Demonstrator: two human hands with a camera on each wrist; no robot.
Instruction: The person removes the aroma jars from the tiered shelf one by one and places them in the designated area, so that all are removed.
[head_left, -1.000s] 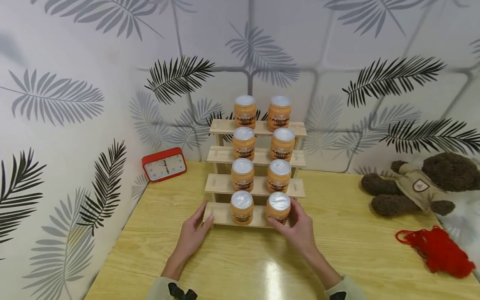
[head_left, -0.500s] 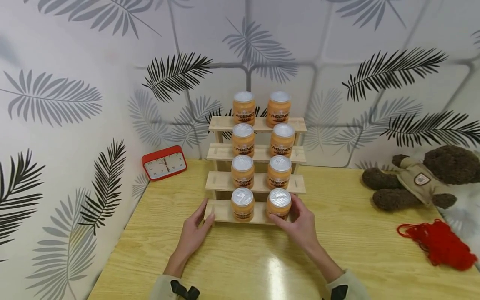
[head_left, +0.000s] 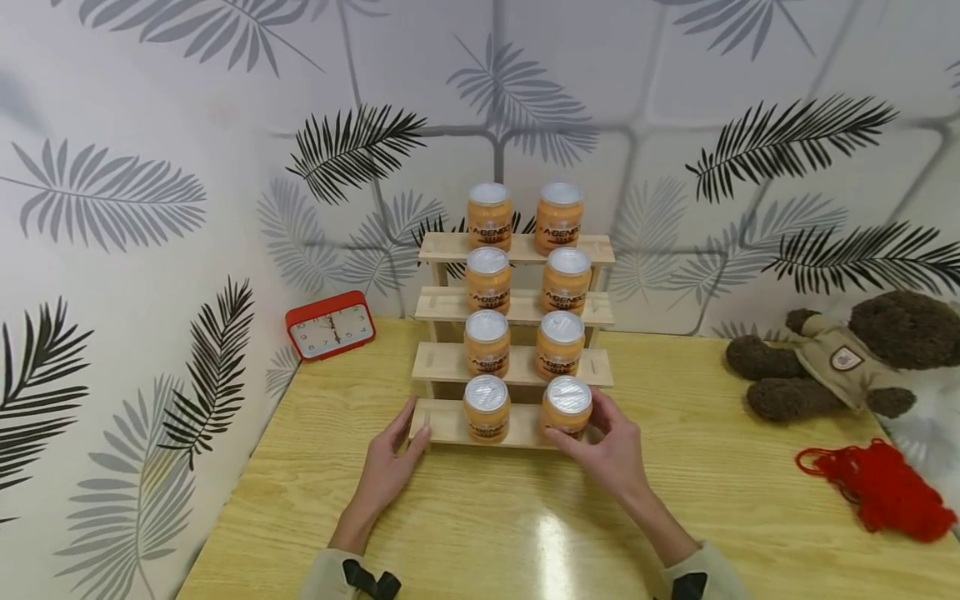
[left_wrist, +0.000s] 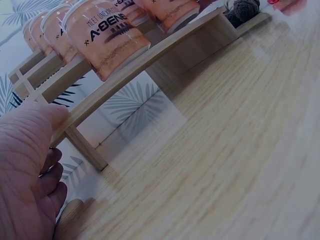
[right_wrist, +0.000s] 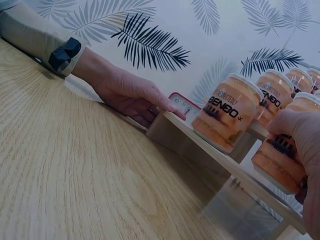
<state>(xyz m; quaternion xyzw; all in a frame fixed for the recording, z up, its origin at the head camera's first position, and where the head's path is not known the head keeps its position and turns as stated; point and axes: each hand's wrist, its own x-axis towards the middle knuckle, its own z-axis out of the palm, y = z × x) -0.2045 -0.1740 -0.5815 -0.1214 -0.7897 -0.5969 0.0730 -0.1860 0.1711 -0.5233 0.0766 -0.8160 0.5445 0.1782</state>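
Note:
A stepped wooden rack (head_left: 441, 423) bears two columns of orange cans with silver lids, two to a step. My left hand (head_left: 386, 471) grips the left end of the bottom step; the left wrist view shows the thumb on top of the board and curled fingers below it. On the right of that step, my right hand (head_left: 611, 446) holds a can (right_wrist: 280, 160) between thumb in front and fingers at its right side, mostly hidden behind it. The other bottom can (head_left: 487, 408) stands to its left, untouched and apart from it.
A red clock (head_left: 330, 326) stands at the back left of the wooden table (head_left: 465, 525). At the right lie a brown teddy bear (head_left: 832, 358) and a heap of red yarn (head_left: 881, 492). A leaf-patterned wall (head_left: 645, 83) rises close behind the rack.
My right hand has shifted the bottom right can slightly to the right along the step, widening the gap to its neighbour. My left hand keeps its place on the rack's end.

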